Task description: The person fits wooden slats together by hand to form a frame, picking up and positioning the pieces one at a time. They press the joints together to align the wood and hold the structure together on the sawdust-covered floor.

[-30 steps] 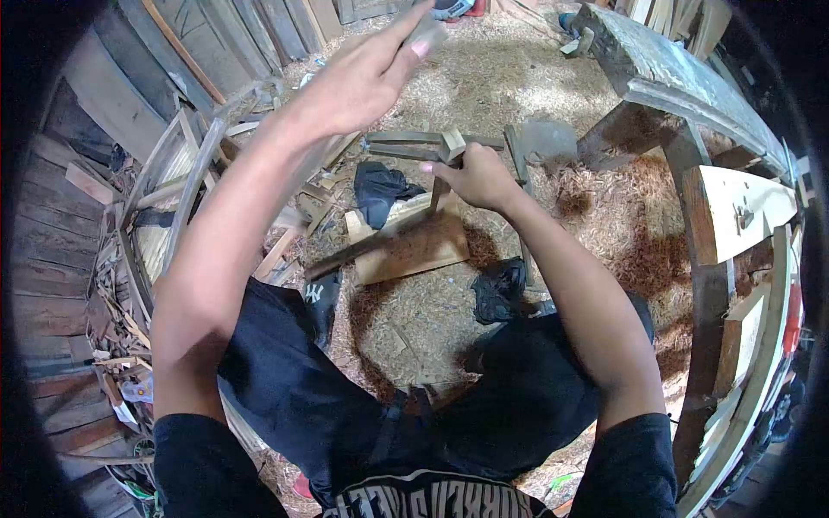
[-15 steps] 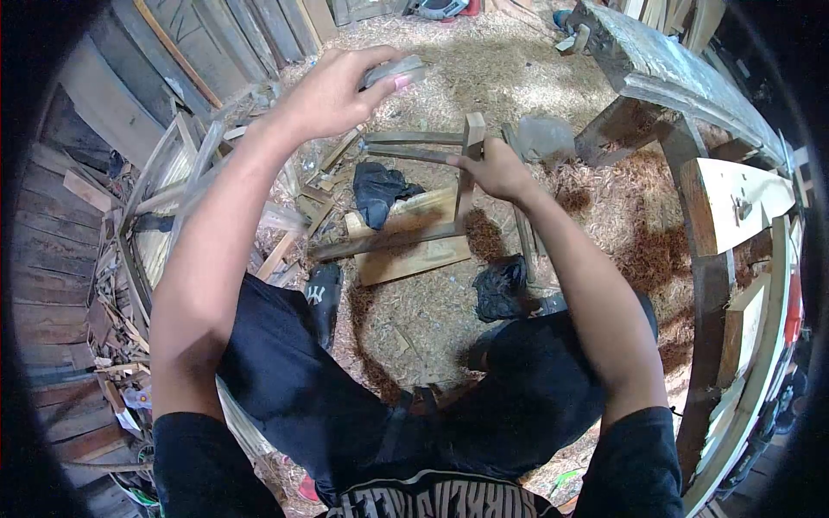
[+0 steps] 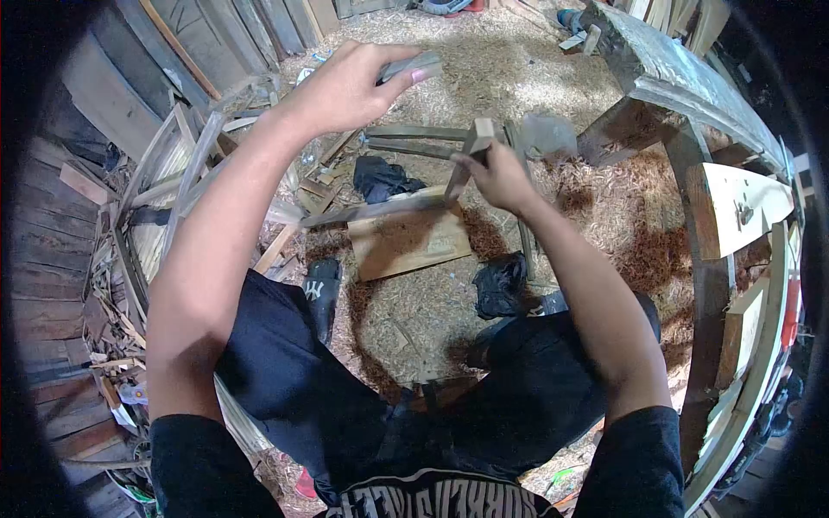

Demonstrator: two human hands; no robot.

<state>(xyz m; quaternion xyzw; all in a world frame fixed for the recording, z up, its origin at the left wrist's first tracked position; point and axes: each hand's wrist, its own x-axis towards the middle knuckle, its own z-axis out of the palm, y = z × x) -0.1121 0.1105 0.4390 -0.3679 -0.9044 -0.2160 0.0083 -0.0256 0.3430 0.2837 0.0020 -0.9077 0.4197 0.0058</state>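
Note:
My left hand (image 3: 350, 91) is raised at the upper left, its fingers closed round a small greyish wood block (image 3: 423, 66). Near the middle, my right hand (image 3: 503, 180) grips a squared wooden post (image 3: 480, 134). From the post's lower end a long wooden rail (image 3: 371, 210) runs left, so the two make an L; their joint is partly shadowed. Under them, a pale board (image 3: 410, 246) lies on the ground. Behind the post, two thin wooden bars (image 3: 414, 133) lie side by side.
Shavings (image 3: 484, 65) cover the ground. Crumpled black plastic (image 3: 384, 180) lies beyond the board, with a second black bundle (image 3: 501, 289) by my right foot. A heavy workbench (image 3: 691, 73) stands at right, scrap wood (image 3: 108, 319) at left.
My right hand has lifted and tilted the post, and the rail has risen off the board with it. My left hand has shifted slightly right and up with the wood block.

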